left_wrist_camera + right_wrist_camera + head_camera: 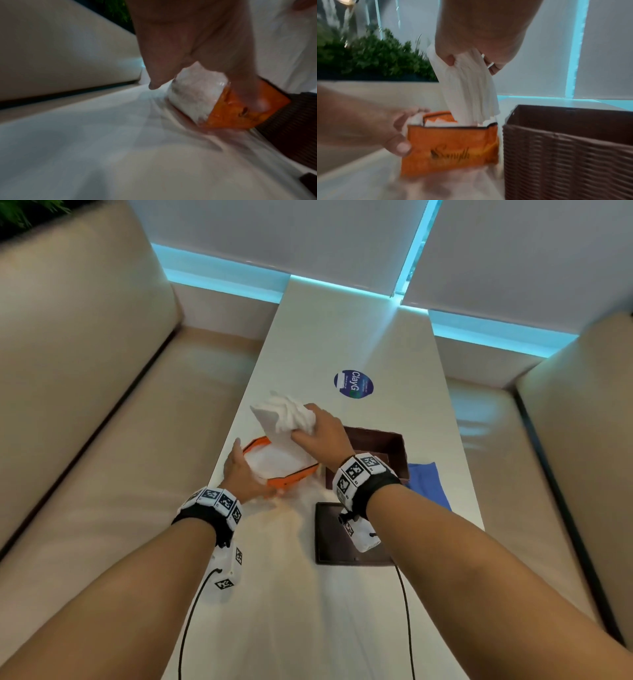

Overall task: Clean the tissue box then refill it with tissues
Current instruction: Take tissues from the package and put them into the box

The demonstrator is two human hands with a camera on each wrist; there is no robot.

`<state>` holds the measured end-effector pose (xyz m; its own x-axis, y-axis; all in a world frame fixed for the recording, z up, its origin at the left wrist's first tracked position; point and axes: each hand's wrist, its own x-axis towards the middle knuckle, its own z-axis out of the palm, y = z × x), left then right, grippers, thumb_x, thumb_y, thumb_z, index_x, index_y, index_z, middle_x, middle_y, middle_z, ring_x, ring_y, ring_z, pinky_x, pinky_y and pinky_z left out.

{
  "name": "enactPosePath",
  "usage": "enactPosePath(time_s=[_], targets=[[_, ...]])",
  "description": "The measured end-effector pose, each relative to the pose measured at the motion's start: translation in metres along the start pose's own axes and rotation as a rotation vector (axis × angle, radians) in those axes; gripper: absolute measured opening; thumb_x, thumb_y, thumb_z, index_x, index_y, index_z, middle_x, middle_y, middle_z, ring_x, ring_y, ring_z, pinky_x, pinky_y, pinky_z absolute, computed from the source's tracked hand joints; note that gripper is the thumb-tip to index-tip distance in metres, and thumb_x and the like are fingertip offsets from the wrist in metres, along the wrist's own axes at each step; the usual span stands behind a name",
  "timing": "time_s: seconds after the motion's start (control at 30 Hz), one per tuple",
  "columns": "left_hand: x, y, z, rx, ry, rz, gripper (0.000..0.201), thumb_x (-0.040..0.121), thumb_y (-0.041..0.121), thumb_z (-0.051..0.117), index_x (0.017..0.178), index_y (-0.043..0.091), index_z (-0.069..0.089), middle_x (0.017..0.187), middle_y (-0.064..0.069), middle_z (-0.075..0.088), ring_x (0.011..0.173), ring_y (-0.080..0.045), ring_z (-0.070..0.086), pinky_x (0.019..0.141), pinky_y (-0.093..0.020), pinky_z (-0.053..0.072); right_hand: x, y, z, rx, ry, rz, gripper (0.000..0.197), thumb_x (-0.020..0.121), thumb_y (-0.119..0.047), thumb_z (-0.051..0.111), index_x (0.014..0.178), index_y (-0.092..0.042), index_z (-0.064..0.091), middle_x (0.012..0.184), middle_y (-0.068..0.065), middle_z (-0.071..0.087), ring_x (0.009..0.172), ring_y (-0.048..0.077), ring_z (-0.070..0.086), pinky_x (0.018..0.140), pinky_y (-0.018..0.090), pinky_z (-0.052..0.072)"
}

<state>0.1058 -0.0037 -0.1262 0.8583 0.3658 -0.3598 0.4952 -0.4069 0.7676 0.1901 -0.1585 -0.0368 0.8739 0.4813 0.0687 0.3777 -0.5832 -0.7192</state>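
While the left hand [244, 470] grips the soft orange plastic tissue pack [450, 146] on the white table [342, 611], the right hand's [322, 436] fingers [449, 60] pinch the white tissue bunch [471, 92] above it. The open brown woven tissue box [565, 148] stands just right of the pack, nearer the right hand.

White table [342, 337], 2 beige sofas [85, 405], cyan-lit blinds [274, 234], green plants [368, 58]

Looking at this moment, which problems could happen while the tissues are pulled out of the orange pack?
1. The right hand grips the tissue stack only at its top, bunched; sheets may tear or slip loose.
2. The orange pack is soft plastic, held by the left hand at one end only; it may lift along.
3. The open brown box stands close beside; the stack could catch on its rim.
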Motion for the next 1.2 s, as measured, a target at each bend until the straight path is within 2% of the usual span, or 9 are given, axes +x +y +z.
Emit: enactPosePath(time_s=[0.17, 0.33, 0.47, 0.53, 0.63, 0.8, 0.93, 1.1, 1.2], targets=[[-0.029, 0.052, -0.006, -0.372, 0.17, 0.128, 0.1, 0.079, 0.039, 0.071, 0.15, 0.011, 0.006, 0.157, -0.008, 0.014, 0.145, -0.022, 0.014, 0.118, -0.038, 0.018, -0.017, -0.007, -0.029, 0.794, 0.167, 0.28, 0.026, 0.085, -0.014, 0.06, 0.111, -0.012, 0.06, 0.112, 0.013, 0.067, 0.102, 0.025, 0.064, 0.093, 0.043, 0.052], [-0.055, 0.093, 0.012, -1.096, -0.375, -0.119, 0.048, 0.091, 0.047, 0.052, 0.118, 0.009, 0.064, 0.12, -0.01, 0.063, 0.111, -0.023, 0.057, 0.108, -0.037, 0.037, -0.041, 0.001, -0.038, 1.217, 0.02, 0.446, 0.045, 0.084, -0.009, 0.053, 0.128, -0.004, 0.05, 0.117, 0.013, 0.062, 0.103, 0.026, 0.061, 0.084, 0.035, 0.052], [-0.057, 0.087, 0.02, -1.251, -0.473, -0.131, 0.061, 0.079, 0.037, 0.065, 0.13, 0.005, 0.054, 0.134, -0.016, 0.055, 0.127, -0.029, 0.05, 0.11, -0.041, 0.038, -0.071, 0.018, -0.053, 1.276, -0.124, 0.477, 0.031, 0.091, -0.013, 0.052, 0.121, -0.013, 0.051, 0.113, 0.007, 0.063, 0.103, 0.023, 0.061, 0.087, 0.038, 0.052], [-0.058, 0.082, 0.018, -1.196, -0.546, -0.115, 0.083, 0.059, 0.025, 0.083, 0.132, 0.006, 0.05, 0.131, -0.013, 0.059, 0.117, -0.026, 0.059, 0.097, -0.038, 0.051, -0.083, 0.028, -0.066, 1.252, -0.148, 0.522, 0.029, 0.092, -0.033, 0.052, 0.116, -0.018, 0.056, 0.112, 0.005, 0.065, 0.105, 0.023, 0.06, 0.093, 0.042, 0.049], [-0.057, 0.075, 0.02, -1.069, -0.601, -0.114, 0.069, 0.061, 0.006, 0.077, 0.126, 0.01, 0.053, 0.112, -0.01, 0.07, 0.097, -0.023, 0.07, 0.073, -0.036, 0.06, -0.092, 0.04, -0.076, 1.135, -0.079, 0.585, 0.035, 0.092, -0.046, 0.049, 0.103, -0.016, 0.063, 0.114, 0.018, 0.065, 0.108, 0.03, 0.06, 0.093, 0.039, 0.046], [-0.073, 0.099, 0.032, -0.677, -0.535, -0.006, 0.045, 0.086, -0.008, 0.056, 0.13, -0.007, 0.046, 0.113, -0.017, 0.061, 0.092, -0.026, 0.063, 0.061, -0.022, 0.059, -0.101, 0.044, -0.064, 0.837, -0.093, 0.539, 0.021, 0.085, -0.009, 0.066, 0.106, -0.01, 0.062, 0.119, 0.015, 0.063, 0.097, 0.023, 0.063, 0.093, 0.035, 0.05], [-0.066, 0.098, 0.034, -1.016, -0.537, 0.014, 0.049, 0.087, 0.007, 0.058, 0.134, 0.002, 0.046, 0.128, -0.017, 0.06, 0.116, -0.033, 0.06, 0.095, -0.045, 0.052, -0.104, 0.039, -0.074, 0.962, 0.05, 0.428, 0.045, 0.079, -0.005, 0.07, 0.122, -0.006, 0.056, 0.127, 0.016, 0.061, 0.113, 0.031, 0.059, 0.102, 0.044, 0.047], [-0.075, 0.107, 0.046, -1.482, -0.427, 0.014, 0.061, 0.072, 0.048, 0.063, 0.121, 0.013, 0.056, 0.103, -0.009, 0.074, 0.096, -0.025, 0.07, 0.076, -0.038, 0.057, -0.108, 0.014, -0.073, 0.968, 0.111, 0.206, 0.043, 0.078, -0.003, 0.068, 0.118, -0.011, 0.055, 0.114, 0.011, 0.063, 0.104, 0.025, 0.061, 0.092, 0.039, 0.053], [-0.075, 0.111, 0.048, -1.618, -0.42, 0.059, 0.069, 0.074, 0.066, 0.05, 0.122, 0.019, 0.058, 0.113, -0.01, 0.069, 0.104, -0.029, 0.065, 0.09, -0.042, 0.052, -0.113, 0.005, -0.071, 0.831, 0.046, 0.175, 0.052, 0.072, -0.006, 0.075, 0.112, -0.026, 0.05, 0.108, -0.005, 0.055, 0.098, 0.009, 0.057, 0.088, 0.028, 0.053]])
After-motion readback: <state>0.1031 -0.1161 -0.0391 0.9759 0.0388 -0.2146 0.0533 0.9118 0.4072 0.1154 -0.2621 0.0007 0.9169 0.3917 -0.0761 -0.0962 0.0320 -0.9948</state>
